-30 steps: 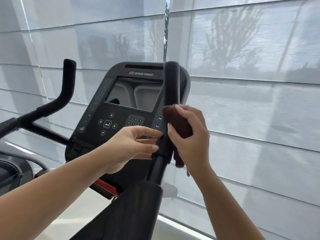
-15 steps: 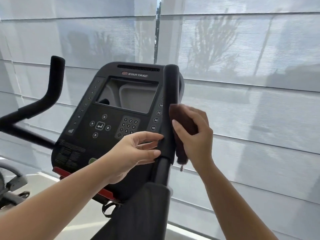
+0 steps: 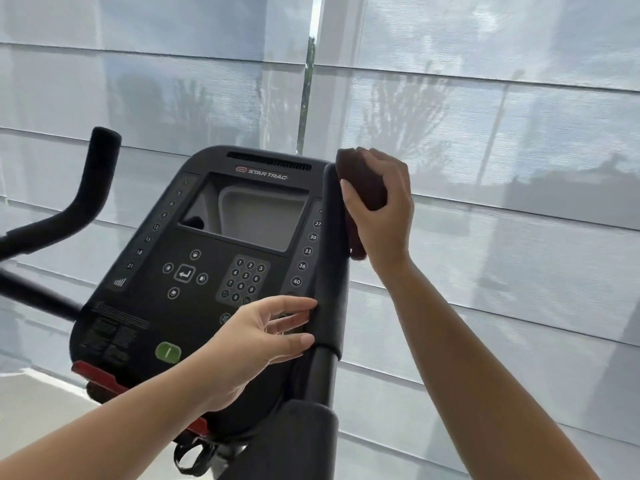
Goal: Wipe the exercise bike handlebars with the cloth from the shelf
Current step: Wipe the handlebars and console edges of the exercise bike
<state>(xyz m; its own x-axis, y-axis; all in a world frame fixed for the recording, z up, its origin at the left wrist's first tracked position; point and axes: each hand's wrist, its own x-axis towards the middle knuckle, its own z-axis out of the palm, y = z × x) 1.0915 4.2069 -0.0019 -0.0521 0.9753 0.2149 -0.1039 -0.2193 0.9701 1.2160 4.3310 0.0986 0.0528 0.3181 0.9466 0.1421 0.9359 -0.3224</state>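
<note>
The dark brown cloth is being gripped in the closed right hand and pressed over the top end of the right handlebar, just beside the console. Lower down that bar, the foam grip is being touched by the left hand, fingers spread loose, nothing clasped. Left of the console, the other handlebar is being left alone.

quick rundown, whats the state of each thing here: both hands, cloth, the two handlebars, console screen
right hand: closed on the cloth, at the top of the right handlebar
cloth: dark brown, bunched, pressed on the bar
left hand: open, fingertips touching the lower end of the foam grip
right handlebar: upright, being wiped
left handlebar: untouched
console screen: dark, showing only reflections
</note>
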